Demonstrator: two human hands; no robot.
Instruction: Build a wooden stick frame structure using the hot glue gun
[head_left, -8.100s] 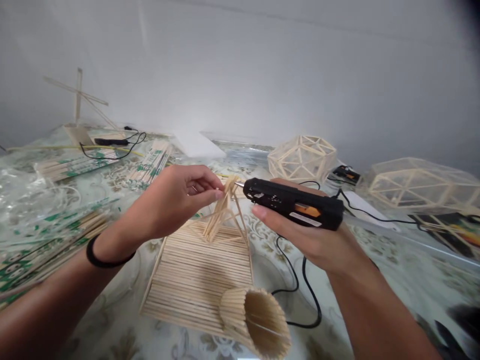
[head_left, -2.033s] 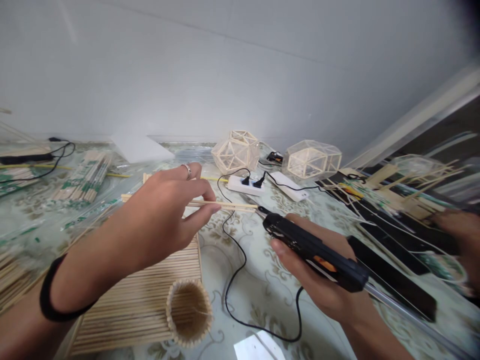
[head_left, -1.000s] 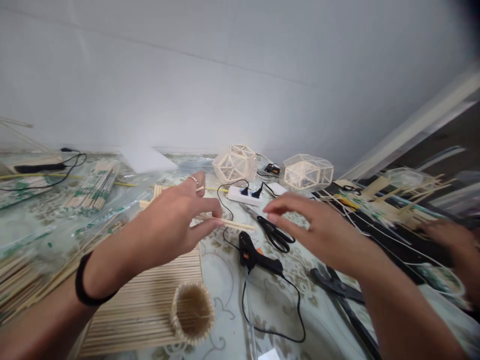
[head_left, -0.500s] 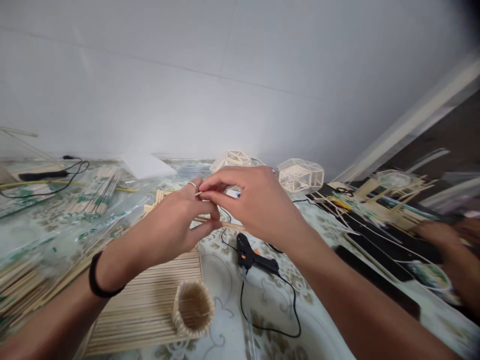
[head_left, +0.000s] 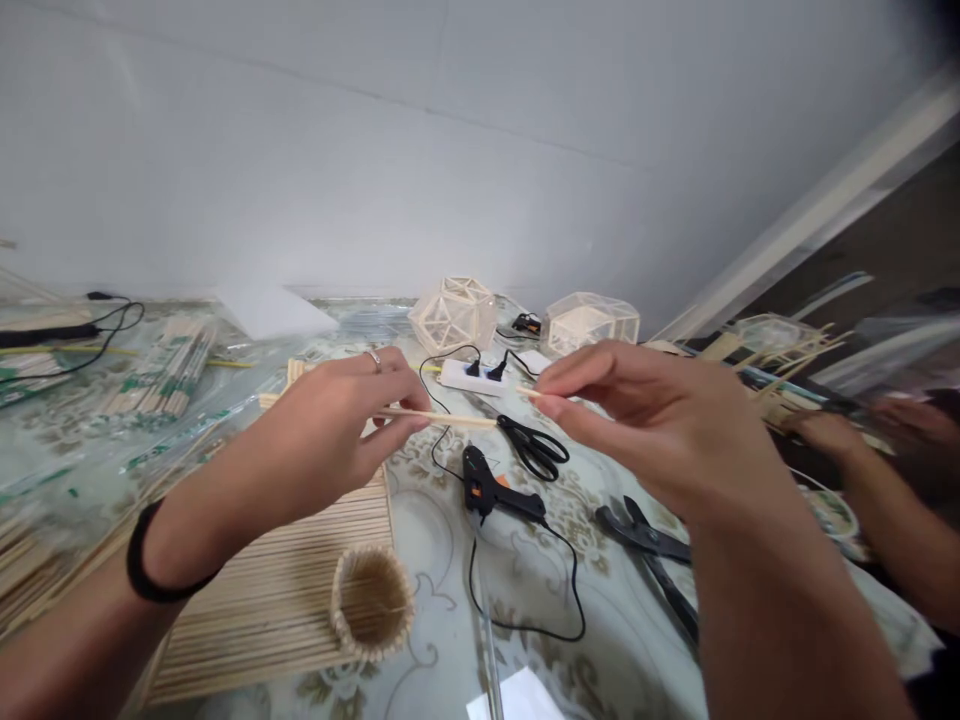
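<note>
Had a smooth, pale grey wall [head_left: 300,170] across the far side, crossed by a thin seam [head_left: 375,97] slanting down from the upper left toward the right. Looked brightest low on the left, above the far edge of the desk [head_left: 442,530], and dimmed toward the right; showed a faint streak of sheen high on the left. At the far right, gave way to a pale, straight strip [head_left: 825,200] running aslant, with a dark brown area [head_left: 907,225] past it, too blurred to make out. Lower down, spread out whitish-green and glossy over the desk, patterned with olive-brown leaves [head_left: 589,540] and curling scrolls.
</note>
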